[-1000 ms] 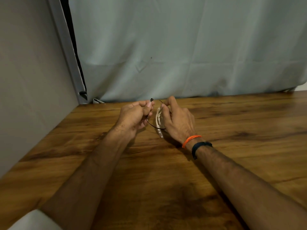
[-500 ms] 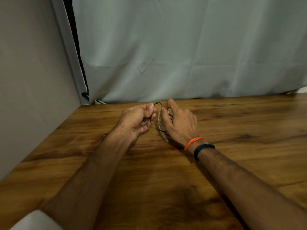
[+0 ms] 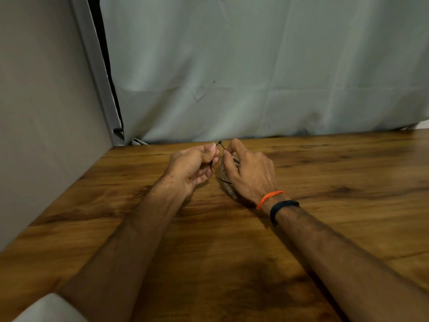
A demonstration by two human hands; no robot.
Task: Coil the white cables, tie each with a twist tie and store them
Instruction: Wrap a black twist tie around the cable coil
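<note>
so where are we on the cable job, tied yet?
Coiling looks done: the right hand holds a bundled white cable above the wooden table. In hand: the left hand pinches a dark twist tie that loops beside the coil, apparently not yet twisted shut. Left: closing the tie and storing. No other cables or container are in view.

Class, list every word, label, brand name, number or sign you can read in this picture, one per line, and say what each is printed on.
None: no readable text shows anywhere.
The coiled white cable, the black twist tie, the wooden table, the grey curtain, the orange band and the dark wristband all appear unmarked.
</note>
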